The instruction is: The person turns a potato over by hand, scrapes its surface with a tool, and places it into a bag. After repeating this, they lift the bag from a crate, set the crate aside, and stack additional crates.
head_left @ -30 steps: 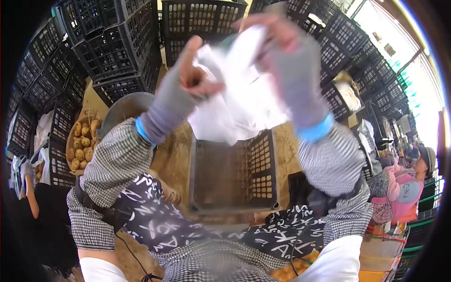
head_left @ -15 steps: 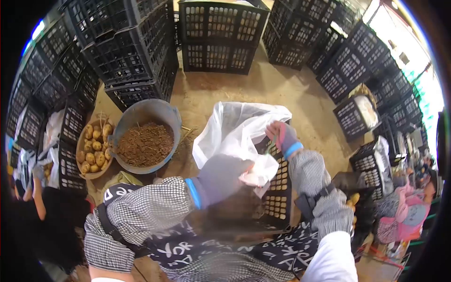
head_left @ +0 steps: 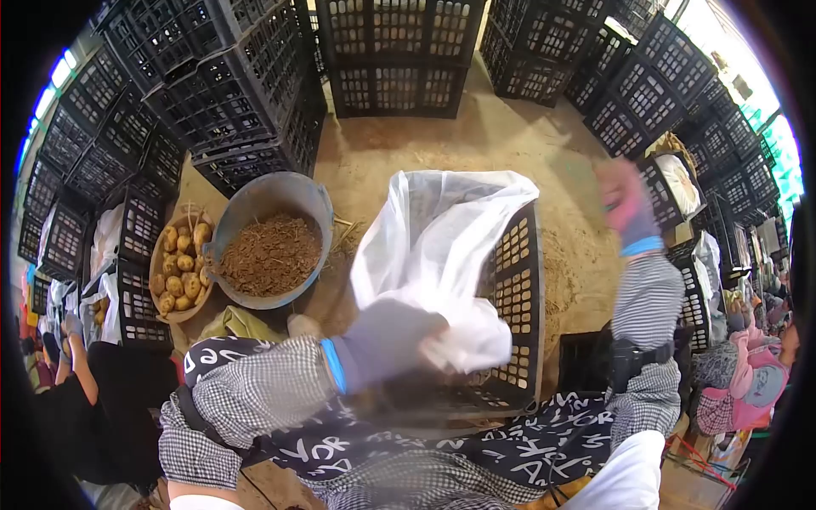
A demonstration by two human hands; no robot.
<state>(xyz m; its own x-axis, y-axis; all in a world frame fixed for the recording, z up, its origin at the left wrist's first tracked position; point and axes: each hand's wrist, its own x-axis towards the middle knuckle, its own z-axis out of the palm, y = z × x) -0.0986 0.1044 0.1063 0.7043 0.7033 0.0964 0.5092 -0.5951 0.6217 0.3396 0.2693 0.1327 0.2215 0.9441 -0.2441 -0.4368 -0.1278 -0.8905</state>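
Note:
My left hand [head_left: 395, 338], in a grey glove with a blue cuff, is closed on a bunched part of a white plastic bag [head_left: 395, 246]. The bag lines a black plastic crate [head_left: 518, 310] in front of me and drapes over its far rim. To the right of the crate and raised off it is my right hand [head_left: 627, 200], in a pink and grey glove. Motion smears its fingers, so I cannot make out whether it holds anything.
To the left are a grey-blue bucket [head_left: 276, 297] of brown soil-like debris and a basket [head_left: 166, 316] of potatoes [head_left: 184, 263]. Black crates [head_left: 395, 59] stand stacked around the floor. Other people sit at the far left and at the right, one in pink [head_left: 756, 382].
My right hand has left the bag and swung out to the right. My left hand keeps its hold on the bag and has shifted slightly down and left.

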